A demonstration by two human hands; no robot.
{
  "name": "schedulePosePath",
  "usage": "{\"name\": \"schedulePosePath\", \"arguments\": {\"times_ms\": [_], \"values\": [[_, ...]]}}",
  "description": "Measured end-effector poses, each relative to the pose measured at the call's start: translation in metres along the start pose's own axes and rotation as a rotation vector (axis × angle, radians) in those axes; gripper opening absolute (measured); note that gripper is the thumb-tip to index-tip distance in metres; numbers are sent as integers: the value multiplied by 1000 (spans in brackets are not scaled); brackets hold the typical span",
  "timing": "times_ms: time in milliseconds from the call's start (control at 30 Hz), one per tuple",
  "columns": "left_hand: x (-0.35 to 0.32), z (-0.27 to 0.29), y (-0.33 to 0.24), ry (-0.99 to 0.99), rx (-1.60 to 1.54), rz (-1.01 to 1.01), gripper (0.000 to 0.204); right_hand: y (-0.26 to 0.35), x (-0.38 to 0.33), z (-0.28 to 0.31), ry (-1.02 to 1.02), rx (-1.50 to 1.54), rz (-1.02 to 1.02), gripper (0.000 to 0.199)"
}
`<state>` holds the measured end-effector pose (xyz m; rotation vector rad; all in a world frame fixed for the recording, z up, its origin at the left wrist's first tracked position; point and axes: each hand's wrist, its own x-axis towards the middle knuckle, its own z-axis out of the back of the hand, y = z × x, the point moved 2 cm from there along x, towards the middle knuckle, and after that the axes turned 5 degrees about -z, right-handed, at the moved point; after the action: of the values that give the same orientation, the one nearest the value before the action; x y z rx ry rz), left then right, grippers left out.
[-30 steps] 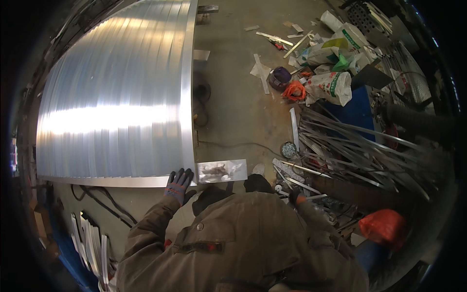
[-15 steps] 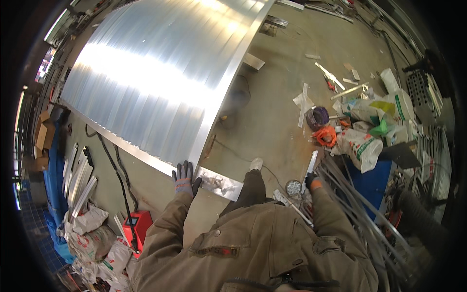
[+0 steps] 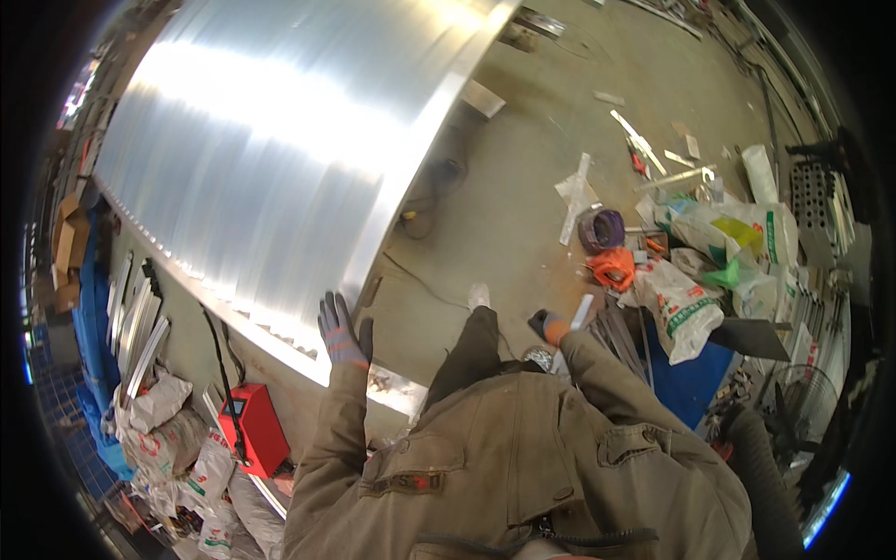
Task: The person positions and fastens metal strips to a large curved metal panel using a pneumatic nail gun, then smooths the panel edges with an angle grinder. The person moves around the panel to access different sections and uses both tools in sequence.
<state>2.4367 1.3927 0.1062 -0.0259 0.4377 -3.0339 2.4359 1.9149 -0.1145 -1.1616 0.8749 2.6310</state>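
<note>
I see the left hand (image 3: 343, 334), gloved, lying flat at the near corner of a big ribbed metal panel (image 3: 252, 177); its fingers point away from me, thumb held apart, and it grasps nothing. The panel fills the upper left of the view, and a bright glare runs across its ribs. Just past the corner, beside the left wrist, I see a small shiny plate (image 3: 397, 392).

I make out the right hand (image 3: 551, 327), also gloved, well apart from the panel and over the floor (image 3: 532, 177), with its fingers curled; I cannot tell whether they close on anything. A pale strip (image 3: 581, 311) is just beside it, and a small bowl (image 3: 539, 357) is partly hidden below.

Farther right I see long metal strips (image 3: 623, 341), an orange bag (image 3: 612, 268) and a white sack (image 3: 674, 308). On my left a red box (image 3: 255, 429) stands near more sacks (image 3: 168, 434).
</note>
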Motion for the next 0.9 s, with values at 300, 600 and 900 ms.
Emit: {"name": "schedulePosePath", "arguments": {"times_ms": [300, 600, 900], "values": [[348, -47, -141, -245, -137, -227, 78, -50, 111, 169, -390, 6, -194, 50], [485, -101, -211, -55, 299, -105, 85, -7, 361, 59, -31, 409, -285, 57], [493, -121, -206, 39, 302, -199, 79, 69, 597, 5, 227, 475, -393, 60]]}}
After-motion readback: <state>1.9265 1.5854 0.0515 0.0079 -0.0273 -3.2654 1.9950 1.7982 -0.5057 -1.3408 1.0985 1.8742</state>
